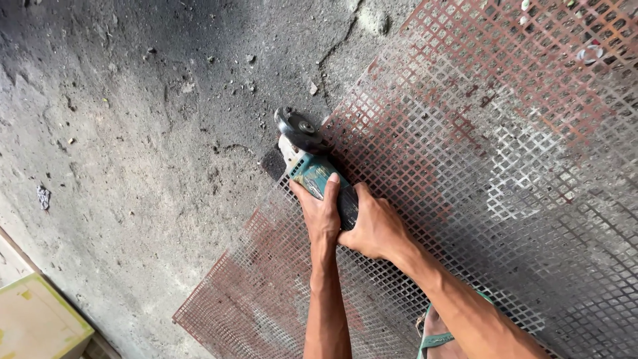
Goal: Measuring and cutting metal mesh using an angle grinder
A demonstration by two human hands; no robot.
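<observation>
A teal angle grinder (312,166) with a dark wheel (297,126) lies over the left edge of a large perforated metal sheet (478,166), rusty in patches, with square holes. My left hand (321,211) grips the grinder's body from above. Just behind it, my right hand (375,227) is wrapped round the dark rear handle. The wheel sits at the sheet's edge, above the concrete floor (133,133).
The floor is rough grey concrete with cracks, grit and small stones. A yellowish block (36,326) lies at the bottom left corner. A small white bit of litter (590,52) rests on the sheet at the top right. My knee in greenish cloth (435,336) shows at the bottom.
</observation>
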